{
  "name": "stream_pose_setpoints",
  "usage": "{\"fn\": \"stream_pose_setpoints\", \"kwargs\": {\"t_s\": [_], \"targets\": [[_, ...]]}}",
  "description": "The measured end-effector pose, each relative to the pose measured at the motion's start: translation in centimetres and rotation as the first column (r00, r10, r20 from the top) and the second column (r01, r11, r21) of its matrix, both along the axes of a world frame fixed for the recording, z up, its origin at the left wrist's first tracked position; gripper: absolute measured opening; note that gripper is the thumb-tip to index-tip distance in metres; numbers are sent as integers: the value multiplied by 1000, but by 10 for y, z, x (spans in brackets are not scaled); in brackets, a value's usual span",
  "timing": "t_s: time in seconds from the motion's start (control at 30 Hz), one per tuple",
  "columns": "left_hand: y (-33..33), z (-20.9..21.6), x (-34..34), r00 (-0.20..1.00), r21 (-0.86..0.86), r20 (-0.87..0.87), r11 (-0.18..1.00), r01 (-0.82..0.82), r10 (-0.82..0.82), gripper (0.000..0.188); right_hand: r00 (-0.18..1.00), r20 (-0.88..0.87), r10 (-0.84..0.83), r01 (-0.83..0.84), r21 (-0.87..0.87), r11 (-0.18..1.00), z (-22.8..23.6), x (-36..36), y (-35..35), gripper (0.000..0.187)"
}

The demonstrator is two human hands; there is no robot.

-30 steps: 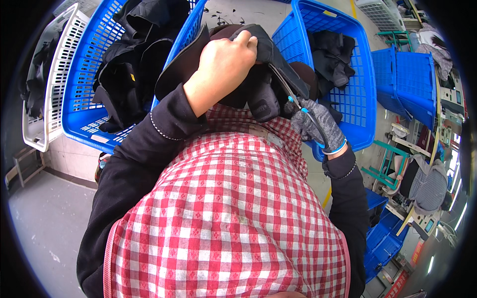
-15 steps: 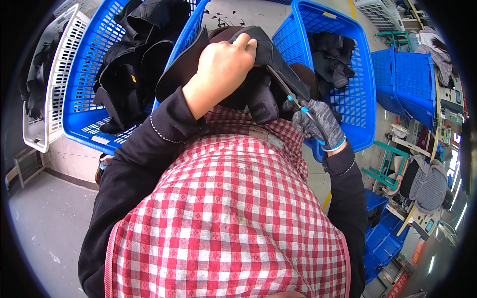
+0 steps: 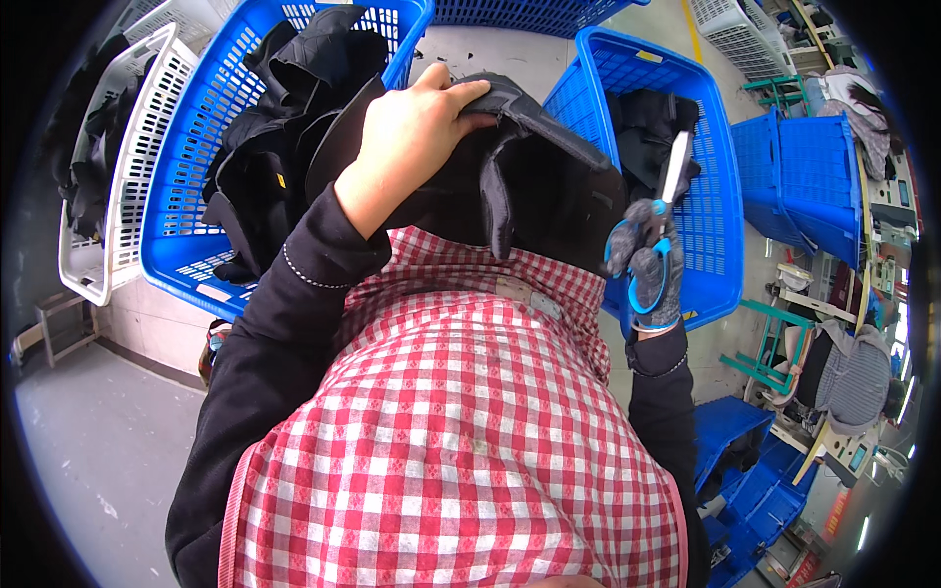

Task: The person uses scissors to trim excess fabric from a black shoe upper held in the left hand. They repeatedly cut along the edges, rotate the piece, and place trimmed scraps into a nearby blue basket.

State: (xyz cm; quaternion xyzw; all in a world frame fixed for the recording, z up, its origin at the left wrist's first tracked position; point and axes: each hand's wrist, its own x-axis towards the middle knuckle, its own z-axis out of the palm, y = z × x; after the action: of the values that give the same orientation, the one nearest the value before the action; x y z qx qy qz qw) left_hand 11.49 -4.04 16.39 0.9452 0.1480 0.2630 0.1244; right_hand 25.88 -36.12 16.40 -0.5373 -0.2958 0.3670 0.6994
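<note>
My bare left hand [image 3: 407, 137] pinches the top edge of a black padded fabric piece [image 3: 564, 196], which spreads out over my lap. A narrow flap hangs down from its middle. On my right hand [image 3: 647, 269] is a grey glove with pale blue trim. Its fingers are wrapped round the blue-rimmed handles of a pair of scissors [image 3: 674, 167]. The bright blades point away from me, apart from the fabric, in front of the right-hand basket. I cannot tell whether the blades are fully together.
A blue basket [image 3: 162, 211] holding black fabric pieces stands at left, beside a white basket [image 3: 120, 186]. Another blue basket [image 3: 723, 235] at right holds more black pieces. Stacked blue crates [image 3: 799, 171] and a green metal frame [image 3: 769, 343] stand farther right.
The scissors have left the black fabric piece and swung up to the right, blades now pointing away. My left hand has shifted slightly left, and the piece has turned, showing its inside.
</note>
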Motion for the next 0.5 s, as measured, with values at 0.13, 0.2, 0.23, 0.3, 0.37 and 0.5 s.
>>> {"fn": "stream_pose_setpoints", "kwargs": {"t_s": [0.13,0.2,0.23,0.3,0.37,0.5], "targets": [[4,14,7,987,-22,-59,989,148,-149,34,920,319,-228,231,28,972,3,-9,28,71],[1,21,11,952,-123,-183,967,224,-244,32,612,736,-290,468,-41,883,8,-22,40,66],[-4,23,12,912,-150,-339,971,188,-229,30,514,829,-219,547,-120,828,11,-24,44,65],[-10,24,13,823,-150,-538,981,121,-183,28,637,744,-202,476,-174,862,17,-23,52,57],[-13,21,11,942,95,-197,951,296,-273,20,654,750,-98,419,-251,872,21,-22,55,54],[-17,-3,10,917,-238,55,887,397,-395,13,697,716,-42,390,-329,860,22,-21,56,49]]}}
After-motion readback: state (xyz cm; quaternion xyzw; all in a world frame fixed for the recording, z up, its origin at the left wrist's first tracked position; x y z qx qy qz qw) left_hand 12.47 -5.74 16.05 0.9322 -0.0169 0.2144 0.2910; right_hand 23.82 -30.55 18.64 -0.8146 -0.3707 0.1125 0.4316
